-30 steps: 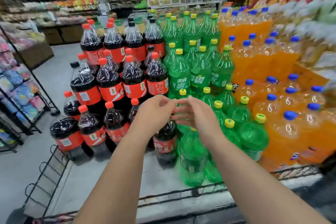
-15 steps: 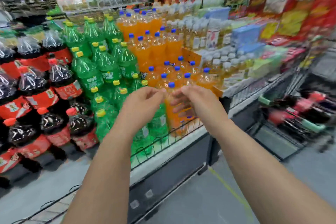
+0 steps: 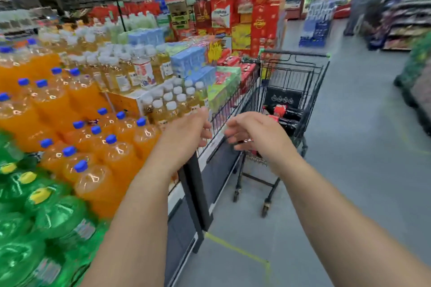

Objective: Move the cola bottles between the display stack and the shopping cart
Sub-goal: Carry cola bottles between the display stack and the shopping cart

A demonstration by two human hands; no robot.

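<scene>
The view has swung right off the cola stack, now out of sight, and the cart [image 3: 313, 97] comes up ahead with cola bottles [image 3: 285, 118] lying inside. The left hand [image 3: 184, 132] and right hand [image 3: 254, 134], fingertips together a second ago, have parted, both empty.

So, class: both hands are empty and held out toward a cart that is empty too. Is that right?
Not quite. The cart is not empty: the head view shows cola bottles lying in it. The rest holds: the left hand and right hand hold nothing and are held out toward the cart.
</scene>
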